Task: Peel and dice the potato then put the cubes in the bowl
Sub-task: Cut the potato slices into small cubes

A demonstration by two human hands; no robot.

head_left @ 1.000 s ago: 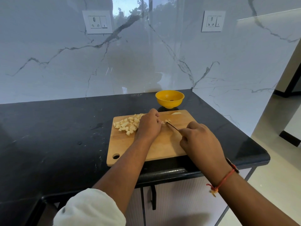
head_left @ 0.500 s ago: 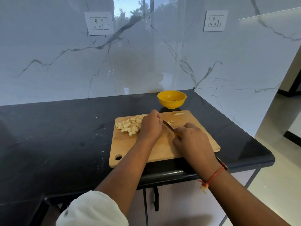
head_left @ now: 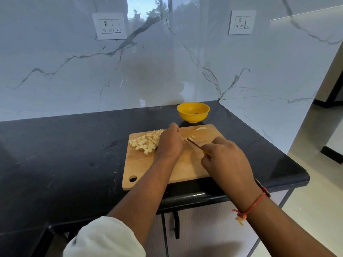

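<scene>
Our left hand [head_left: 170,143] lies knuckles-up on the cutting board [head_left: 148,169]. Its fingers are curled down onto the uncut bit of potato [head_left: 186,139], most of which is hidden beneath them. Our right hand [head_left: 224,160] is wrapped round the knife [head_left: 194,143], showing only a sliver of yellow handle. The blade ends just beside the left fingers.

We judge that closeness to be the main hazard. The piece is small and freshly cut, so it may slip under pressure and let the blade meet a fingertip. A hard chop could also flick bits off the board onto the table [head_left: 65,154]. The potato cubes [head_left: 145,142] are heaped at the board's far left, touching the left hand, so a sideways nudge may scatter them. The bowl [head_left: 193,113] stands just beyond the board's far edge, with no cubes in it that we can see.

The cubes are pale yellow, rough-edged and uneven in size. The board is smooth light wood, rectangular with rounded corners and a hole at its near left corner. The bowl is glossy yellow and round, likely plastic. The table is dark polished stone, smudged in places.
</scene>
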